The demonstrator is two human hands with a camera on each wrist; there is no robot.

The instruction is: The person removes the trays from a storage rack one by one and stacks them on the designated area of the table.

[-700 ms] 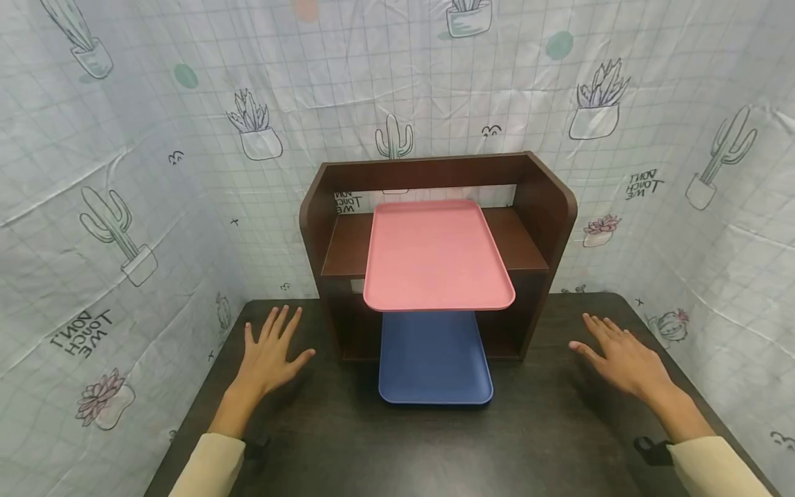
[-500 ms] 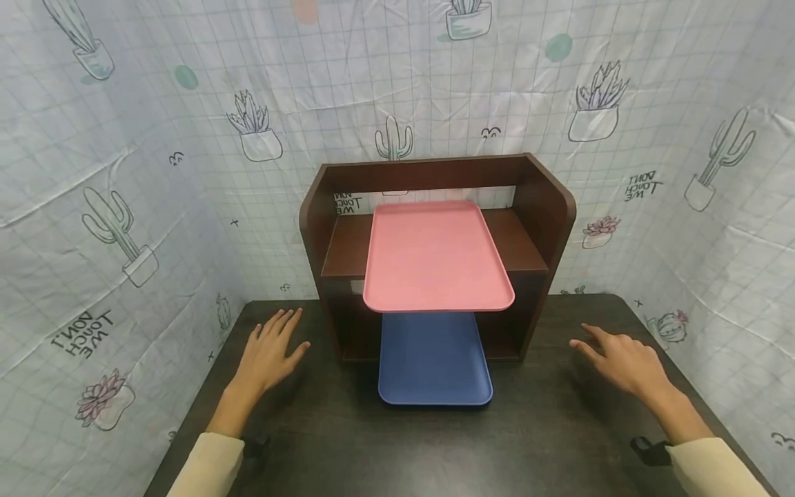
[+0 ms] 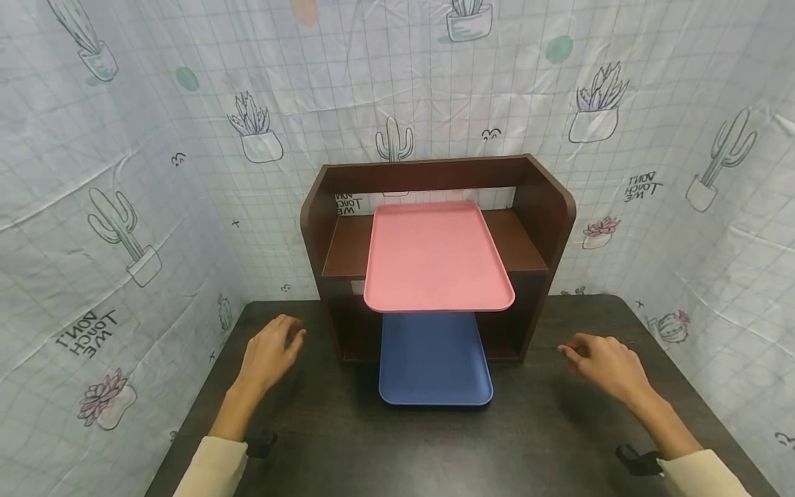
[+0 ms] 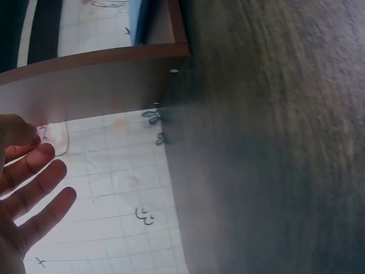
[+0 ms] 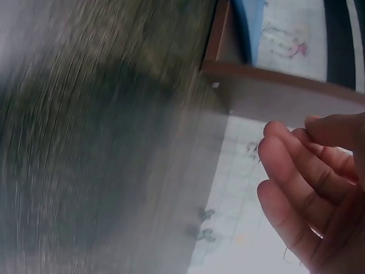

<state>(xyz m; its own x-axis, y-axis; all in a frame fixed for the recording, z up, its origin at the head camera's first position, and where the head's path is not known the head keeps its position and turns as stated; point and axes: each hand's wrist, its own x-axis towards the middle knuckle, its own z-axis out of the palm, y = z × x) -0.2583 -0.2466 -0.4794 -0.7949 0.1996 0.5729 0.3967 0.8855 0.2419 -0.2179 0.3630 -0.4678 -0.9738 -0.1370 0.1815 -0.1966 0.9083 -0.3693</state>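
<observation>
My left hand (image 3: 268, 352) hovers over the left side of the table, its fingers loosely bent around nothing. In the left wrist view the fingers (image 4: 47, 211) are spread a little apart. On the opposite side my right hand (image 3: 605, 362) hangs above the table, fingers bent inward and also holding nothing. Between the hands stands a dark brown two-level shelf (image 3: 534, 241). A pink tray (image 3: 437, 259) lies on its upper level and juts out at the front. Below it a blue tray (image 3: 435, 366) sticks forward from the lower level, its back part hidden beneath the pink one.
The shelf stands at the back of a dark table (image 3: 397, 449). White cloth (image 3: 435, 76) printed with cacti and a grid encloses the back and both sides. A black strap (image 3: 640, 461) shows at the right wrist, by the sleeve.
Both hands go from spread, straight fingers to bent ones. The right hand has shifted slightly left. The trays and shelf have not moved.
</observation>
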